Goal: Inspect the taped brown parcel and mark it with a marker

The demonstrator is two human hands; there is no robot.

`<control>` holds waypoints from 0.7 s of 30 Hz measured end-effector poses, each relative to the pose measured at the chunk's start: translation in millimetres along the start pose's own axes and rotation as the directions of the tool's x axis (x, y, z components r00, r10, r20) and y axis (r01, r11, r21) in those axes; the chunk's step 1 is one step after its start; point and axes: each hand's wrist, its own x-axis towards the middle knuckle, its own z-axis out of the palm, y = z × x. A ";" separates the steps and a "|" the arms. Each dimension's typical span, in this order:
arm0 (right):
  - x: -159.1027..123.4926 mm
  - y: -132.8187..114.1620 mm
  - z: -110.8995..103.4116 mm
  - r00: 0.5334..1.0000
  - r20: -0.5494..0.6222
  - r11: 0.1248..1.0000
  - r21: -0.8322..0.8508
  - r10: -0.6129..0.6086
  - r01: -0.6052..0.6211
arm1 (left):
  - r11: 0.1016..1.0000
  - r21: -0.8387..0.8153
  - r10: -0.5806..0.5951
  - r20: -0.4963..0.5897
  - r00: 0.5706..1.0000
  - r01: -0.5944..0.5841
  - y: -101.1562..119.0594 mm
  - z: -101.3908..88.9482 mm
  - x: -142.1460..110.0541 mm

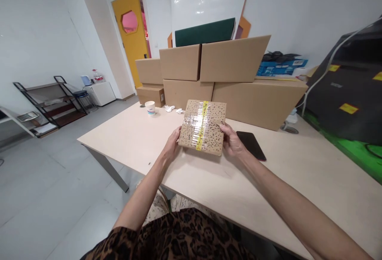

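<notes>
Between my two hands is a small flat cardboard box [213, 132], brown with dark speckles. A strip of clear and yellow tape runs down its middle. My left hand [172, 142] grips the box's left edge, its fingers partly hidden behind the cardboard. On the opposite edge, my right hand [232, 138] is closed with the thumb on the front face and the other fingers out of sight behind. The box is tilted toward me over the light wooden table [125, 136]. Just right of my right hand lies a dark flat tablet-like object [252, 145].
Several large cardboard boxes [235, 61] are stacked along the table's back, topped by a dark green box [205, 32]. A paper cup [151, 108] and crumpled white tissues [169, 109] stand at the back left. To the right is a bulky black printer-like machine [343, 93].
</notes>
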 end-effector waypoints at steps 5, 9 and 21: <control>-6.7 1.9 7.4 0.993 0.115 0.999 0.019 0.030 -0.033 | 0.990 -0.113 -0.068 0.113 0.991 0.081 2.1 3.6 -3.5; -8.3 0.4 6.3 0.991 0.124 0.998 0.035 -0.047 0.043 | 0.993 -0.072 -0.085 0.151 0.985 0.096 5.2 -0.6 -5.9; -13.8 -12.7 2.9 0.971 0.144 0.981 -0.006 -0.191 0.194 | 0.998 -0.058 0.027 0.254 0.967 -0.013 20.7 1.6 -15.1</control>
